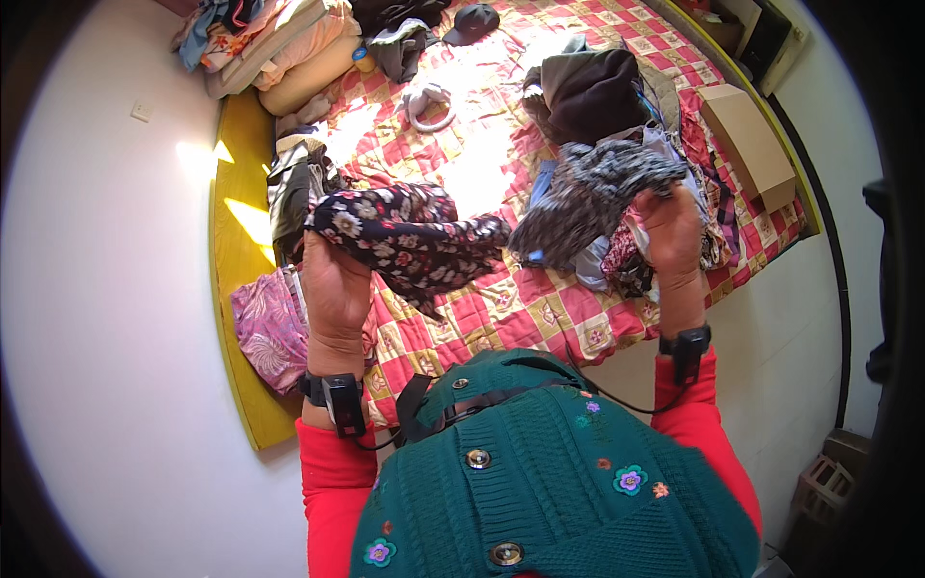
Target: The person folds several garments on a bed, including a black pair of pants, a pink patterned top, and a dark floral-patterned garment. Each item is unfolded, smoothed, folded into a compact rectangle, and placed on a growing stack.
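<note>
My left hand grips one end of a dark floral garment, which hangs in loose folds to the right over the bed. In my right hand is the edge of a grey and brown patterned garment, blurred and spread out leftward. Beneath that garment lies a heap of mixed clothes, among them a red patterned cloth. The fingertips of both hands are partly hidden by the fabric. A pink and purple patterned cloth rests on the bed's edge to the left of my left wrist.
A red checked quilt covers the bed, which has a yellow wooden side. Dark clothes and a cardboard box lie to the right. Farther back are a grey headband, a black cap and stacked bedding.
</note>
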`<state>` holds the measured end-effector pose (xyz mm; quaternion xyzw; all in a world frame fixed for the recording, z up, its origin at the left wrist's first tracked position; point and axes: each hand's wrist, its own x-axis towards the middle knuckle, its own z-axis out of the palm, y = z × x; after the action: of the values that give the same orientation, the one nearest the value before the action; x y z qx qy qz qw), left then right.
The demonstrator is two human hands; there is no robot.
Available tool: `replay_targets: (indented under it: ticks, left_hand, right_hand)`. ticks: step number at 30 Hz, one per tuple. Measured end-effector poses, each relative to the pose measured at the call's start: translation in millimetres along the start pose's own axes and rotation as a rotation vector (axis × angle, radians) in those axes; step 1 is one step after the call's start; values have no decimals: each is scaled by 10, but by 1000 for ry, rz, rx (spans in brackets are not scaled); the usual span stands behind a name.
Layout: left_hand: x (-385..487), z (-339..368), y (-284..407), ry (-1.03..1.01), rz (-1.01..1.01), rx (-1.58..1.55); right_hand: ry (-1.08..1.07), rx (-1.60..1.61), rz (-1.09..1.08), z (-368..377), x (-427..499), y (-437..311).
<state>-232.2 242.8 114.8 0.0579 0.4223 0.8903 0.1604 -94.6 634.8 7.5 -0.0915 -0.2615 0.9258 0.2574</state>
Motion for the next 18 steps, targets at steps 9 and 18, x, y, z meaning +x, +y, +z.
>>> replay_targets:
  ticks: [9, 18]
  left_hand:
    - [-37, 55, 383, -254, 16, -156]
    - [-39, 484, 500, -52, 191, -159]
  right_hand:
    - [294, -243, 222, -239, 67, 221]
    - [-602, -988, 530, 901, -325, 1227]
